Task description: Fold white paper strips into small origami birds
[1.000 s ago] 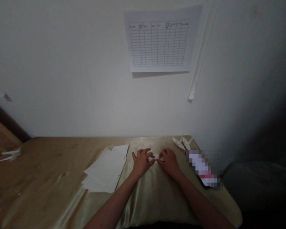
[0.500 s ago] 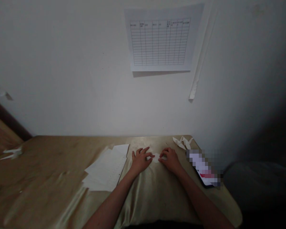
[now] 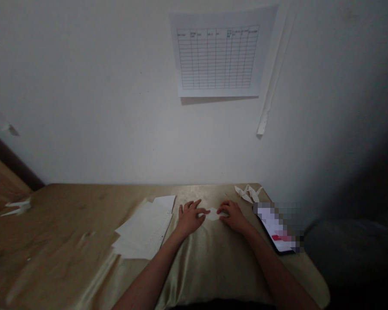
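Observation:
A small folded white paper (image 3: 213, 214) lies on the cloth-covered table between my two hands. My left hand (image 3: 191, 217) has its thumb and index finger at the paper's left side, while the other fingers are spread above the cloth. At the right side, my right hand (image 3: 231, 215) pinches the paper's edge between thumb and curled fingers. Left of my left hand is a fanned stack of white sheets (image 3: 144, 230). Folded white paper pieces (image 3: 248, 193) rest beyond my right hand, near the table's back right corner.
A phone (image 3: 273, 228) with a lit, partly blurred screen lies at the right edge of the table (image 3: 67, 224). White scraps (image 3: 19, 207) are at the far left. A printed chart (image 3: 218, 56) hangs on the wall behind.
My right hand has shifted slightly to the right, and more of the small paper shows between the hands. My left hand has barely moved.

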The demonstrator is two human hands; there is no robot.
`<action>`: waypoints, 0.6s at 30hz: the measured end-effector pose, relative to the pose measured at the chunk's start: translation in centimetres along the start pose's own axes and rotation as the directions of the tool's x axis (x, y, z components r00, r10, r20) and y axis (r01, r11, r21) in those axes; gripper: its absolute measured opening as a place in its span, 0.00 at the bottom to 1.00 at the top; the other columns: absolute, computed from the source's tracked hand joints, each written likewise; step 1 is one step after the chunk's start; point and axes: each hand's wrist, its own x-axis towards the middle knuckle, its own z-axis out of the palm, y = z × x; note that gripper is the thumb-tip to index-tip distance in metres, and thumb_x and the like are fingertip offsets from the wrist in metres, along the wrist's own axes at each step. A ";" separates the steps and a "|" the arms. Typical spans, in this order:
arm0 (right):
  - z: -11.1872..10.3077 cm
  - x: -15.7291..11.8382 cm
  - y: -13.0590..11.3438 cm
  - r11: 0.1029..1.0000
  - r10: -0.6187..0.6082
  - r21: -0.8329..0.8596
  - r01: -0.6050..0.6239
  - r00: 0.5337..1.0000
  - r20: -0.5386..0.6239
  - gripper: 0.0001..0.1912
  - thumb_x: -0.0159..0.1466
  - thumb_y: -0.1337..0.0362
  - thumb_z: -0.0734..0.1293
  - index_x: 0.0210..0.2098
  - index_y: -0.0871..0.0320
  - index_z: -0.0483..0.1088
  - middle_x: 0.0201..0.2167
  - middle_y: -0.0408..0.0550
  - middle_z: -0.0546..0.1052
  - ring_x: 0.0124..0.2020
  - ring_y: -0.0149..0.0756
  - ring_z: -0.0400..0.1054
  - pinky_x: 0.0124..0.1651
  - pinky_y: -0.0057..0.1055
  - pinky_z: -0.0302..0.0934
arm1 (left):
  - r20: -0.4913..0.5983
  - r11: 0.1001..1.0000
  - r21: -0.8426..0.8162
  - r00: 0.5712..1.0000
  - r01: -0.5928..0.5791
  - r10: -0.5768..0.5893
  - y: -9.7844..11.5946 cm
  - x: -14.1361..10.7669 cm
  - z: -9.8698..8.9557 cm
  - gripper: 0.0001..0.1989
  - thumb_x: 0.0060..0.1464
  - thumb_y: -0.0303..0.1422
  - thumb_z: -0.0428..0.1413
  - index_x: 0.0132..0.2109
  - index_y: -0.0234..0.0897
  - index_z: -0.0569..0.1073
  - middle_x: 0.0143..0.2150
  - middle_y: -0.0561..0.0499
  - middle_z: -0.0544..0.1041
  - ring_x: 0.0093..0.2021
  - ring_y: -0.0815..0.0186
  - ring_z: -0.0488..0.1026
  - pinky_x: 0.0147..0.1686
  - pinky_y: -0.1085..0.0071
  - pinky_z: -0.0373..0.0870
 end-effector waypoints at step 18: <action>1.6 -0.4 -1.9 0.974 -0.003 -0.228 -0.020 0.995 -0.103 0.09 0.65 0.57 0.73 0.41 0.55 0.77 0.52 0.55 0.75 0.57 0.50 0.67 0.65 0.44 0.58 | -0.139 0.998 -0.012 0.989 0.053 -0.055 1.8 0.0 0.3 0.10 0.60 0.48 0.66 0.46 0.57 0.87 0.71 0.52 0.74 0.72 0.46 0.64 0.73 0.36 0.49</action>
